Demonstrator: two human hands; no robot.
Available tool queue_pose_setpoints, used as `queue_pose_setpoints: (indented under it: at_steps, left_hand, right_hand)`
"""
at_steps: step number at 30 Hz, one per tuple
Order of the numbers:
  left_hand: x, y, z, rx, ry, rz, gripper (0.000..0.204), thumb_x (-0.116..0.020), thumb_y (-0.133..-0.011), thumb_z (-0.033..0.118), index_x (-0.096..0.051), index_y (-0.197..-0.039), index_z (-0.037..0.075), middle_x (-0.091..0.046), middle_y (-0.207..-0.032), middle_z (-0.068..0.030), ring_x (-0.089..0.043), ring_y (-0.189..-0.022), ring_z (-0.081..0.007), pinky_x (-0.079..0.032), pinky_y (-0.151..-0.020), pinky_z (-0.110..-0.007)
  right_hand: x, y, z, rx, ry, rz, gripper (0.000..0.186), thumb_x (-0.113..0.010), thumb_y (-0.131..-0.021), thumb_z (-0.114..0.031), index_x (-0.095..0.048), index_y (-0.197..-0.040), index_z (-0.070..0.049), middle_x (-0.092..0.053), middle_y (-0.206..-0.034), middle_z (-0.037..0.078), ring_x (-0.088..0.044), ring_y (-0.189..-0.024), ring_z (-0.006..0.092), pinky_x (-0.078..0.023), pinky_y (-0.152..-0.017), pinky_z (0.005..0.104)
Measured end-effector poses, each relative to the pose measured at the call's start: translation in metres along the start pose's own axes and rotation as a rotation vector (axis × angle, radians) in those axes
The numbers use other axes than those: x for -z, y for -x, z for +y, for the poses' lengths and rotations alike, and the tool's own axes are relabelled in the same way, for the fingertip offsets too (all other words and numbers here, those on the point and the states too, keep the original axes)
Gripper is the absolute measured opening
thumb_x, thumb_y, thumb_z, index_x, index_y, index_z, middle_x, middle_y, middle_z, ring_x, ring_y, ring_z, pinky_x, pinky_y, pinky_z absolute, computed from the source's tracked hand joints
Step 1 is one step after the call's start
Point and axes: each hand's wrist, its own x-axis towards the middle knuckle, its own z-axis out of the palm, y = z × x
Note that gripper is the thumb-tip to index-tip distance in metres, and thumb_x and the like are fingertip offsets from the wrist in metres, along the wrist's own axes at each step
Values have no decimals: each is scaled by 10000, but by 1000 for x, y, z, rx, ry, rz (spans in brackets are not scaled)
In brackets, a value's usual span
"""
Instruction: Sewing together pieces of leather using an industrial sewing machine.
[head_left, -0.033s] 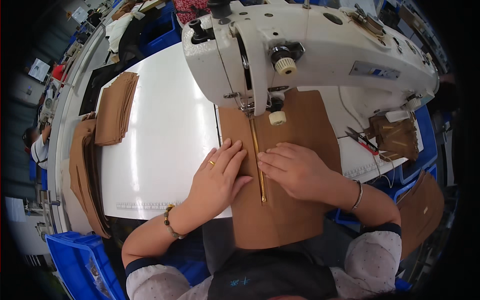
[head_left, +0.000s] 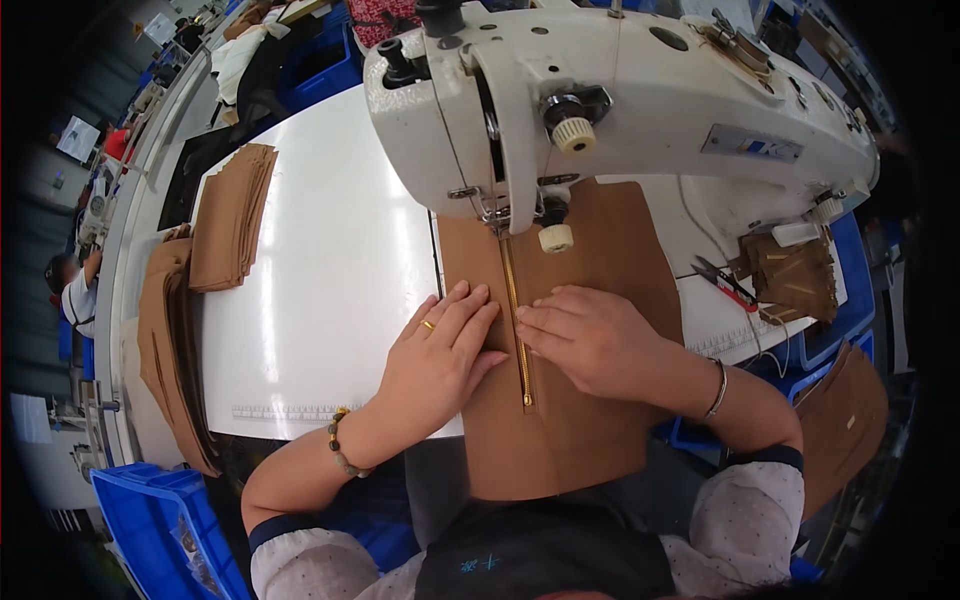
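A brown fabric panel [head_left: 600,440] lies under the presser foot [head_left: 497,222] of a white sewing machine [head_left: 640,90]. A gold metal zipper [head_left: 517,330] runs lengthwise in a slit in the panel, its slider near the lower end. My left hand [head_left: 440,345] lies flat on the panel left of the zipper, fingers stretched forward and thumb pointing toward it. To the right of the zipper, my right hand [head_left: 595,340] rests on the panel with fingers extended and fingertips at the zipper's edge. Its thumb is hidden.
Stacked brown fabric pieces [head_left: 232,220] and folded ones [head_left: 170,340] lie at the left. Red-handled thread snips [head_left: 728,285] and small brown pieces with zippers [head_left: 795,275] are at the right. A blue bin [head_left: 170,520] stands lower left. A person [head_left: 80,295] sits far left.
My left hand has shifted very slightly right, toward the zipper. My right hand and the panel look almost unchanged.
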Motion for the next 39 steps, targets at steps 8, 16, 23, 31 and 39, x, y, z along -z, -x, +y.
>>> queue_pose_setpoints:
  at_steps: [8, 16, 23, 31, 39]
  left_hand:
    - [1, -17, -28, -62, 110, -180, 532, -883, -773, 343, -740, -1191, 46, -701, -1321, -74, -678, -1221, -270, -596, -905, -331]
    - [-7, -22, -22, 128, 226, -100, 834, -880, -779, 429, -604, -1404, -49, -590, -1488, -204, -588, -1379, -397, -548, -1084, -436]
    - [-7, -22, -24, 91, 223, -157, 940, -864, -773, 459, -556, -1463, -99, -564, -1540, -216, -532, -1448, -406, -491, -1170, -457]
    - [-6, -28, -24, -2, 113, -150, 931, -859, -749, 456, -578, -1453, -84, -584, -1532, -191, -583, -1373, -385, -506, -1137, -433]
    - [-3, -33, -24, -28, 81, -152, 934, -866, -722, 461, -595, -1445, -65, -607, -1514, -160, -640, -1253, -339, -534, -1077, -410]
  right_hand:
    - [11, -19, 27, -4, -170, -256, 265, -836, -837, -224, -775, -1054, -85, -753, -1212, 35, -726, -1046, 242, -617, -889, 354]
    - [3, -26, 30, -236, 29, -129, 795, -837, -715, -572, -711, -1286, -34, -663, -1388, 109, -609, -1309, 331, -458, -1166, 483]
    - [3, -27, 36, -196, 17, -175, 793, -811, -708, -623, -715, -1236, -40, -694, -1279, 126, -598, -1303, 324, -410, -1209, 545]
    - [1, -22, 38, -161, 75, -158, 773, -804, -720, -626, -733, -1211, -33, -719, -1225, 112, -606, -1292, 299, -393, -1217, 559]
    - [3, -24, 37, -166, 69, -158, 825, -808, -716, -625, -710, -1276, -27, -707, -1213, 103, -611, -1267, 291, -387, -1226, 562]
